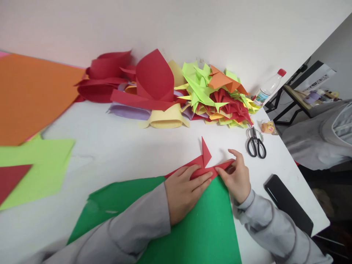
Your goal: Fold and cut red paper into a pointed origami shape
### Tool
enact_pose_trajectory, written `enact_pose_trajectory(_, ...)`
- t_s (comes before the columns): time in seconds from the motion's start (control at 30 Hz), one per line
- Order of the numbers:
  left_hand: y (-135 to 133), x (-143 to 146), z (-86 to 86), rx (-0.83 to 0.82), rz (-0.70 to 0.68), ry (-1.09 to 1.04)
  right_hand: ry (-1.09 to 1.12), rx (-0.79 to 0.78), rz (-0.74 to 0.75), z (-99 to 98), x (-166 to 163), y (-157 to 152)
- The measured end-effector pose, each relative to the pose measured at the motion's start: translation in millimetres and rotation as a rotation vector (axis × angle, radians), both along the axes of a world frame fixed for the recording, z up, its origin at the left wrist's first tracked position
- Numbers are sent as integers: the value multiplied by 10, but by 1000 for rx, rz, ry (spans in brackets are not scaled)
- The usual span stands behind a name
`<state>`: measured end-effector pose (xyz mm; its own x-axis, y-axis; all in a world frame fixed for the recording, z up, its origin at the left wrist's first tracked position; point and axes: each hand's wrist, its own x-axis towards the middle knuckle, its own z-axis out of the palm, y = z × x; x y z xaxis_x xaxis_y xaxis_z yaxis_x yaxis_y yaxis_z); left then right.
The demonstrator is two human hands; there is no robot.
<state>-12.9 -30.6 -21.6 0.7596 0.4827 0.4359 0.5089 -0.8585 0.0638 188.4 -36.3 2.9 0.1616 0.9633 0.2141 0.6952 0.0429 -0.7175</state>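
A red folded paper (198, 169) with one upright pointed flap lies at the far edge of a green sheet (209, 227). My left hand (184, 190) rests flat on it, fingers stretched across the lower part. At the paper's right end, my right hand (237, 178) pinches the edge between thumb and bent fingers, with one finger raised away. Part of the fold is hidden under both hands.
Behind are curled red paper pieces (155, 77) and a pile of folded shapes (203, 88). Black-handled scissors (255, 145), a phone (288, 205), a bottle (268, 90) and a small packet (268, 127) lie rightward. Orange sheets (35, 95) stand left; a person in grey (316, 128) is at right.
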Motion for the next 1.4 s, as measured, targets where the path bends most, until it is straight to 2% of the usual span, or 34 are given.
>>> enact_pose_trajectory(0.1,12,-4,-26,-28,-18,3,32,91,113,-5,-21,-31)
enact_pose_trajectory(0.2,24,-6,-53,-47,-35,3,63,128,113,3,-42,-54)
enact_pose_trajectory(0.37,13,-6,-47,-42,-10,8,149,21,-13,9,-13,-18)
enact_pose_trajectory(0.5,-1,-1,-50,-43,-4,13,273,-75,-58,-3,60,56)
enact_pose_trajectory(0.67,-1,3,-55,-59,3,11,505,-178,-19,-8,146,149)
enact_pose_trajectory(0.83,0,-9,-1,-25,-2,-2,558,-173,-16,37,158,167)
enact_pose_trajectory(0.93,-1,-14,14,-29,-3,-2,590,-184,38,71,122,131)
enact_pose_trajectory(1.03,-3,-15,-1,-48,-2,1,538,-162,139,76,64,66)
enact_pose_trajectory(1.13,-14,-11,-15,-64,-2,-14,313,-78,188,50,21,6)
enact_pose_trajectory(1.2,-27,-11,-9,-68,-2,-34,161,-2,210,25,10,-20)
enact_pose_trajectory(1.33,-48,-18,28,-69,11,-113,-7,162,274,-5,20,-45)
enact_pose_trajectory(1.4,-49,-22,43,-70,6,-152,-114,289,370,5,30,-52)
